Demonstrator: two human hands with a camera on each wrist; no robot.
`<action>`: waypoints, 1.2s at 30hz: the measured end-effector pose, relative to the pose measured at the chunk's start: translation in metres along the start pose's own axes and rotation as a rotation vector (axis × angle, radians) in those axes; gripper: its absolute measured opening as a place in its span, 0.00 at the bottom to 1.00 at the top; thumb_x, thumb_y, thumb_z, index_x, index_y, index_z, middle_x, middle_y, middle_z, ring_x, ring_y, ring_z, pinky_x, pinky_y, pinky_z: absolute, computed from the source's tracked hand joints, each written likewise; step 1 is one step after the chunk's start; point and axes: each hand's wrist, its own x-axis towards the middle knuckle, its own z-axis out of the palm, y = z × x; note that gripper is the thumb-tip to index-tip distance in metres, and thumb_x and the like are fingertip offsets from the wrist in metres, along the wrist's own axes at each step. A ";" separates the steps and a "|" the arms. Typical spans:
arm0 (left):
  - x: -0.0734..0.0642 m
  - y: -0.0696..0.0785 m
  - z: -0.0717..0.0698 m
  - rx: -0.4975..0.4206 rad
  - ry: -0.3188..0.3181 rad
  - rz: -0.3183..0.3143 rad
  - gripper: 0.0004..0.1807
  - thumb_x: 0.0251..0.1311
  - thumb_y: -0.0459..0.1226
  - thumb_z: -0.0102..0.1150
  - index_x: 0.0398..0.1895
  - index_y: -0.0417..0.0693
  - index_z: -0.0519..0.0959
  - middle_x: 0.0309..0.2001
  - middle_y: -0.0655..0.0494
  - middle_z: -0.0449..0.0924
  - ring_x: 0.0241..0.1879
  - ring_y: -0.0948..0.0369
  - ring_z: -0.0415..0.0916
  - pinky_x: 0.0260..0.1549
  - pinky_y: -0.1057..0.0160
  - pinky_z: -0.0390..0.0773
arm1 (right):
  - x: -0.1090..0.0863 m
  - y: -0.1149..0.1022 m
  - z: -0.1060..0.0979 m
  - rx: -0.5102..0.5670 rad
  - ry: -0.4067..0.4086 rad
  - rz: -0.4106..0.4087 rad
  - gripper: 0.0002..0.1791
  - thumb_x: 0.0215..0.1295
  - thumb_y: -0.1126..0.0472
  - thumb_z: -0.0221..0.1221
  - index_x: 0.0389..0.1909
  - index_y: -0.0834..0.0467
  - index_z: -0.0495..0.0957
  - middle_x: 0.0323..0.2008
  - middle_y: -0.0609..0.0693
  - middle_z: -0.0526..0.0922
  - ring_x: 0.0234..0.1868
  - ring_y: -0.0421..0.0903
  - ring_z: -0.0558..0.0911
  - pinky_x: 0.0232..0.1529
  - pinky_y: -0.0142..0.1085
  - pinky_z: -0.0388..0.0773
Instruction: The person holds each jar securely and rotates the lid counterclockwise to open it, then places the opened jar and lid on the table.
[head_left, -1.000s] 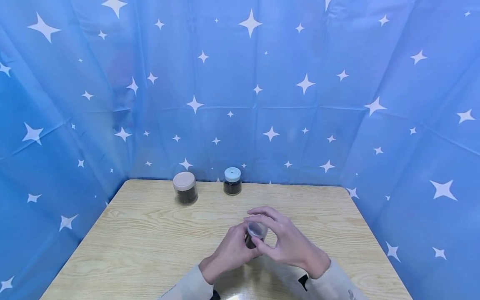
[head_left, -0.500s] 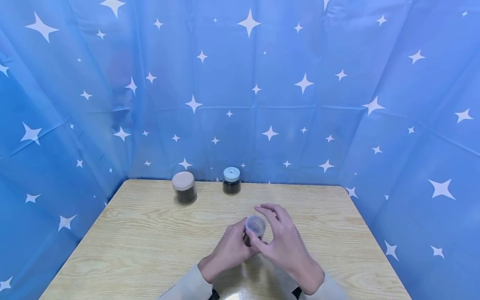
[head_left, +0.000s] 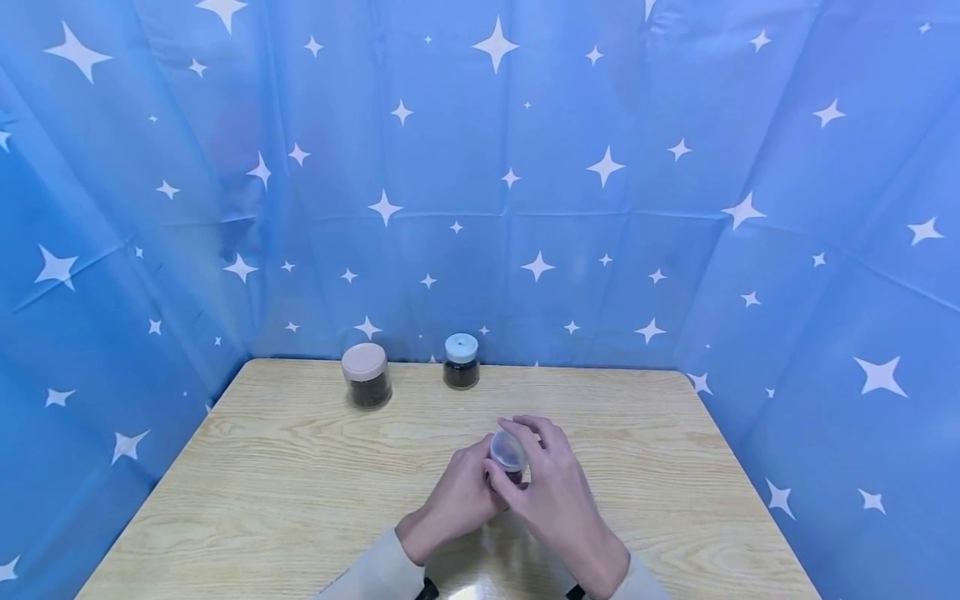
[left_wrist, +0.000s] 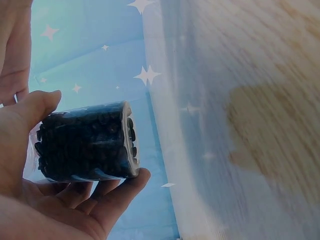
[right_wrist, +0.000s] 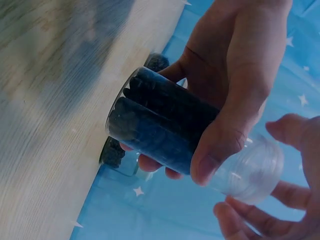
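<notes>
My left hand (head_left: pixel 459 490) holds a clear jar (left_wrist: pixel 87 145) full of dark beans, raised off the table. In the left wrist view the jar lies on its side across the picture, thumb on one side and fingers on the other. A translucent lid (head_left: pixel 508 451) tops the jar. My right hand (head_left: pixel 557 492) is curved round this lid, its thumb on the near side and its fingertips beyond. The right wrist view shows the fingers of that hand (right_wrist: pixel 287 195) about the clear lid end; contact there is partly hard to judge.
At the back of the wooden table (head_left: pixel 262 483) stands a jar with a pinkish lid (head_left: pixel 367 377). To its right is a smaller jar with a light blue lid (head_left: pixel 461 361). Both have dark contents. A blue star-patterned curtain (head_left: pixel 450 167) hangs behind and at the sides.
My right hand opened its fingers away from the lid, turned, and has closed in round it again. The left hand keeps holding the jar almost in place.
</notes>
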 end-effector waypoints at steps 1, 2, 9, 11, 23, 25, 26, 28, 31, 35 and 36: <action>0.000 0.000 0.000 0.001 -0.002 -0.007 0.23 0.67 0.31 0.77 0.64 0.46 0.83 0.50 0.53 0.93 0.50 0.64 0.90 0.52 0.62 0.91 | 0.000 0.000 0.000 -0.002 0.001 0.001 0.31 0.64 0.57 0.86 0.67 0.56 0.89 0.60 0.59 0.90 0.60 0.56 0.91 0.52 0.49 0.95; 0.000 0.000 0.000 0.002 -0.005 -0.014 0.24 0.66 0.31 0.77 0.64 0.46 0.83 0.51 0.54 0.93 0.50 0.64 0.89 0.51 0.63 0.90 | 0.000 0.000 0.000 -0.003 0.001 0.002 0.31 0.64 0.57 0.86 0.67 0.56 0.89 0.60 0.59 0.90 0.60 0.56 0.91 0.52 0.49 0.95; 0.001 0.001 -0.001 -0.015 -0.014 -0.032 0.27 0.66 0.32 0.80 0.67 0.47 0.83 0.54 0.54 0.94 0.52 0.64 0.90 0.53 0.62 0.90 | 0.000 0.000 -0.001 0.017 -0.022 0.024 0.28 0.66 0.55 0.85 0.65 0.56 0.90 0.60 0.56 0.90 0.59 0.54 0.91 0.55 0.48 0.95; 0.000 0.002 -0.001 -0.026 -0.015 -0.034 0.28 0.66 0.32 0.80 0.68 0.47 0.83 0.55 0.53 0.94 0.53 0.63 0.91 0.54 0.62 0.90 | 0.000 0.001 -0.001 0.022 -0.027 0.025 0.27 0.66 0.55 0.85 0.63 0.56 0.90 0.59 0.56 0.90 0.59 0.54 0.91 0.55 0.48 0.95; 0.000 0.002 -0.002 -0.043 -0.011 -0.031 0.27 0.68 0.35 0.82 0.68 0.47 0.83 0.55 0.54 0.94 0.54 0.63 0.91 0.55 0.62 0.90 | 0.001 0.003 -0.003 0.076 -0.035 -0.003 0.24 0.67 0.60 0.84 0.61 0.57 0.91 0.57 0.54 0.91 0.56 0.50 0.91 0.52 0.45 0.95; -0.001 0.001 -0.003 -0.033 -0.006 -0.030 0.27 0.67 0.35 0.81 0.68 0.47 0.84 0.55 0.54 0.94 0.54 0.63 0.91 0.55 0.62 0.90 | 0.003 0.004 -0.004 0.096 -0.050 -0.018 0.24 0.67 0.60 0.83 0.61 0.58 0.90 0.58 0.54 0.91 0.56 0.50 0.91 0.53 0.45 0.95; -0.001 0.001 -0.003 -0.027 -0.003 -0.028 0.27 0.67 0.35 0.81 0.67 0.47 0.84 0.54 0.54 0.94 0.54 0.63 0.91 0.54 0.62 0.90 | 0.003 0.005 -0.005 0.104 -0.058 -0.028 0.23 0.67 0.61 0.83 0.61 0.59 0.90 0.58 0.54 0.91 0.57 0.50 0.92 0.54 0.45 0.95; -0.001 0.001 -0.003 -0.021 0.001 -0.024 0.26 0.67 0.34 0.81 0.67 0.47 0.84 0.54 0.54 0.94 0.53 0.64 0.90 0.54 0.63 0.90 | 0.005 0.007 -0.006 0.113 -0.075 -0.053 0.24 0.67 0.61 0.83 0.62 0.59 0.90 0.59 0.54 0.91 0.58 0.50 0.92 0.55 0.45 0.95; -0.002 0.001 -0.004 -0.033 -0.008 -0.023 0.27 0.68 0.34 0.80 0.68 0.50 0.83 0.54 0.56 0.93 0.53 0.65 0.89 0.54 0.64 0.89 | 0.006 0.012 -0.008 0.134 -0.107 -0.102 0.24 0.67 0.63 0.81 0.62 0.59 0.90 0.60 0.54 0.91 0.60 0.51 0.92 0.56 0.46 0.95; -0.003 0.002 -0.005 -0.055 -0.024 -0.028 0.29 0.70 0.37 0.81 0.72 0.53 0.81 0.55 0.58 0.92 0.54 0.66 0.88 0.54 0.64 0.88 | 0.010 0.020 -0.012 0.176 -0.147 -0.190 0.24 0.67 0.65 0.78 0.63 0.58 0.89 0.61 0.55 0.91 0.61 0.52 0.92 0.59 0.47 0.95; -0.003 0.002 -0.005 -0.057 -0.026 -0.031 0.30 0.70 0.38 0.81 0.72 0.53 0.81 0.56 0.59 0.92 0.54 0.67 0.88 0.55 0.64 0.88 | 0.011 0.022 -0.013 0.190 -0.159 -0.211 0.24 0.66 0.66 0.77 0.64 0.59 0.88 0.62 0.55 0.91 0.61 0.52 0.92 0.59 0.47 0.95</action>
